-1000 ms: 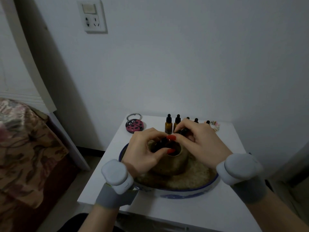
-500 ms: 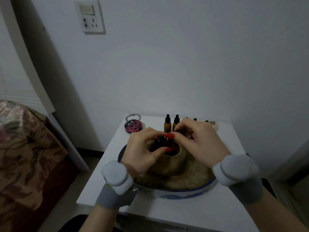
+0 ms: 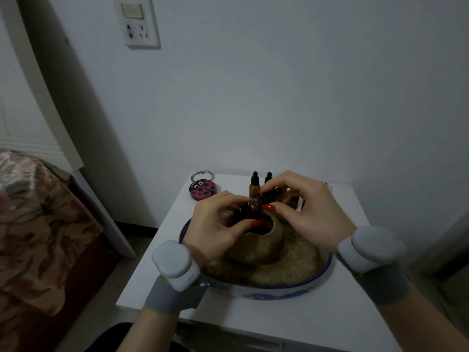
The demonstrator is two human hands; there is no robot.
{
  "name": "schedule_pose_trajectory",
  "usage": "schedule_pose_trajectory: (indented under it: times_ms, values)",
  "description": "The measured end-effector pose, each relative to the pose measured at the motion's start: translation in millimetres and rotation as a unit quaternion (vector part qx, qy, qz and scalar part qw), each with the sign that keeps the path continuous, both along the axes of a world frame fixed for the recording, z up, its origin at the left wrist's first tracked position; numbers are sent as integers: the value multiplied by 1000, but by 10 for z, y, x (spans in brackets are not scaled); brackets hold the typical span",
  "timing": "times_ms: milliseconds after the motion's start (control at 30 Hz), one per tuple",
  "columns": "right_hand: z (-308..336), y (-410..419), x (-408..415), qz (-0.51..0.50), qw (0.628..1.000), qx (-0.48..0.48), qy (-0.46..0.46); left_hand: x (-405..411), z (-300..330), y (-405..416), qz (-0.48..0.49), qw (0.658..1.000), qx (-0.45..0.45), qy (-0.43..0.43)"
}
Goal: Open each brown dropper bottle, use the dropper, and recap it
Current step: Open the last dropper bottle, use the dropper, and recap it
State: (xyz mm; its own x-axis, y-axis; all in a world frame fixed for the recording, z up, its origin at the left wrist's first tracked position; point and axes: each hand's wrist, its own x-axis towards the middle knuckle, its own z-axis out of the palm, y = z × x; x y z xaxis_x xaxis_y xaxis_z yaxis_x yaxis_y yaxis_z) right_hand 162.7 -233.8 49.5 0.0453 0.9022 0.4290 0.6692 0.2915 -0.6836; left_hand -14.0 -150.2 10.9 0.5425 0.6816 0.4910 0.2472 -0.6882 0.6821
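My left hand [image 3: 215, 222] grips a brown dropper bottle [image 3: 247, 212], tilted over the mouth of a tan clay pot [image 3: 256, 247]. My right hand [image 3: 309, 212] pinches that bottle's black dropper cap [image 3: 270, 194] between thumb and forefinger at the bottle's neck. Whether the cap is on or off the neck is hidden by my fingers. Two more brown dropper bottles [image 3: 254, 185] stand capped at the back of the table, one partly behind my right hand.
The pot sits in a blue-rimmed bowl [image 3: 279, 290] of grain on a small white table [image 3: 279, 321]. A pink ladybird tin [image 3: 202, 189] with a bead ring lies at the back left. A bed is on the left, the wall close behind.
Both hands have stayed over the pot. The dropper cap now shows more clearly between my right fingers, angled up to the right from the bottle's neck.
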Motion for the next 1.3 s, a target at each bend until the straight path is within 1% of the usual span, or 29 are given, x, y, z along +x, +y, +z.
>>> schedule_pose_trajectory:
  times_ms: [167,267,367,467,600,800,933,1100,1300]
  values:
    - [-16,6,9,-13,999,2,44,9,-14,2,5,1000,-8,-13]
    - [-73,41,-31,-52,989,15,138,22,-11,-11,12,999,-11,-30]
    - [-120,72,-77,-87,967,22,237,31,3,-25,12,999,-8,-41]
    - [-126,74,-78,-92,954,22,283,23,5,-27,8,999,-16,-32]
    - [-112,74,-72,-87,951,22,297,18,2,-28,4,999,-24,-24]
    - [-80,68,-60,-71,954,19,292,19,-9,-16,8,999,-35,-18]
    - [-40,51,-37,-54,955,16,292,16,-3,-12,-13,998,-54,-7]
    - [-1,17,19,-61,958,31,277,0,8,-21,-26,998,-54,-1]
    - [2,20,-6,-47,958,14,283,18,19,-30,-14,999,-32,-27]
